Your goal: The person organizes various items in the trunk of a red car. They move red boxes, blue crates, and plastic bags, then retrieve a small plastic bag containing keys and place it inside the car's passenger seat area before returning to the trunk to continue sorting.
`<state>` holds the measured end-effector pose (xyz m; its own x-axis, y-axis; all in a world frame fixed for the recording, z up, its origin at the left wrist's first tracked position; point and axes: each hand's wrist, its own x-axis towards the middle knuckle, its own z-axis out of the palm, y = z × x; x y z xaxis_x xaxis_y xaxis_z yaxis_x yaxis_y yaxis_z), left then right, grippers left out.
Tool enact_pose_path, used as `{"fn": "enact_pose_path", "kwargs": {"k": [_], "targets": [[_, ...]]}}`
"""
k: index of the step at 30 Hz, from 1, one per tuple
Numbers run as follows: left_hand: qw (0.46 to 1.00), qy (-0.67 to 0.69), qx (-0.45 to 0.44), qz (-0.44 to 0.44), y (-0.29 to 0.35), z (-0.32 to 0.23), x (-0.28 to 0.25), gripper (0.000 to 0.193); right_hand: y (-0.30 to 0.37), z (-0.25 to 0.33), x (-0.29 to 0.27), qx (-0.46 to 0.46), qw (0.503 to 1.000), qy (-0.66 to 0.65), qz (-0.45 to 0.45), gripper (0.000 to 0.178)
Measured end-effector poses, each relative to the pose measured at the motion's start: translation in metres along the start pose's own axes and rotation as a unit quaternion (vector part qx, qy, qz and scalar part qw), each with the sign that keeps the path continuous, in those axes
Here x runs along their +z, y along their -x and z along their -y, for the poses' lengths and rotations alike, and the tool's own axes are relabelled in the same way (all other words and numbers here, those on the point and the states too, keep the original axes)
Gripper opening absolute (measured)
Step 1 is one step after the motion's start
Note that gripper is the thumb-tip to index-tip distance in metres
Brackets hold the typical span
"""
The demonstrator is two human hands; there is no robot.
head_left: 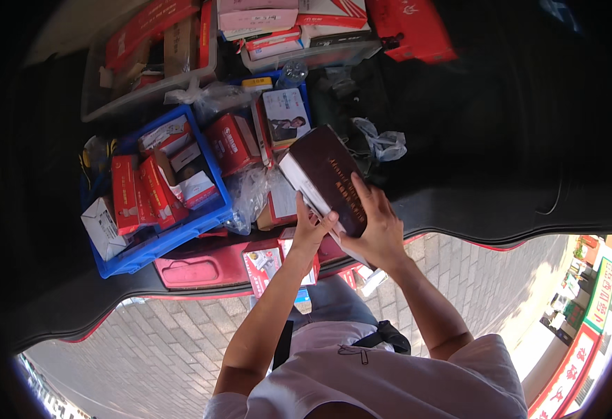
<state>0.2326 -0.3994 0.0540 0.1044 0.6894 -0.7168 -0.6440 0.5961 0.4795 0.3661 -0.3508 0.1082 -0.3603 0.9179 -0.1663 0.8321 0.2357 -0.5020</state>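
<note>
The left hand (311, 237) and right hand (383, 234) are pinching the maroon box (327, 171) near the trunk (459, 211)'s rear edge. Gripping only its near end could be causing tipping.

We're outdoors, at the open boot (473, 157) of a red vehicle: dark lining, red bumper (180, 274), sunlit block paving (173, 335) just beyond! Inside, 2 clear plastic bins (151, 96) and a blue crate (163, 242) brim with boxes (126, 194); street signboards (566, 377) flank the right.
</note>
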Motion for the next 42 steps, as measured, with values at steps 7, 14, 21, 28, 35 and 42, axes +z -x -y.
{"fn": "enact_pose_path", "kwargs": {"k": [7,14,21,28,35,42], "targets": [[0.962,0.253,-0.011,0.104,-0.002,0.006,0.005,0.069,0.009,0.048,-0.051,-0.142,0.986,0.090,-0.001,0.085],[0.920,0.293,0.109,0.236,-0.025,-0.069,-0.009,0.072,-0.029,0.024,-0.140,-0.135,0.978,0.034,-0.157,0.099],[0.959,0.213,0.055,0.177,-0.122,-0.154,0.048,0.053,-0.119,-0.062,-0.092,0.169,0.726,-0.665,0.035,0.081],[0.951,-0.027,0.272,-0.142,-0.211,-0.266,0.049,0.047,-0.333,-0.100,-0.089,0.124,0.749,-0.651,-0.026,0.052],[0.988,0.095,0.122,-0.031,-0.300,-0.296,0.001,0.086,-0.493,-0.128,0.014,0.009,0.680,-0.635,-0.365,0.035],[0.996,0.050,0.063,0.030,-0.288,-0.289,-0.013,0.067,-0.504,-0.180,-0.001,-0.027,0.719,-0.588,-0.368,0.037]]}}
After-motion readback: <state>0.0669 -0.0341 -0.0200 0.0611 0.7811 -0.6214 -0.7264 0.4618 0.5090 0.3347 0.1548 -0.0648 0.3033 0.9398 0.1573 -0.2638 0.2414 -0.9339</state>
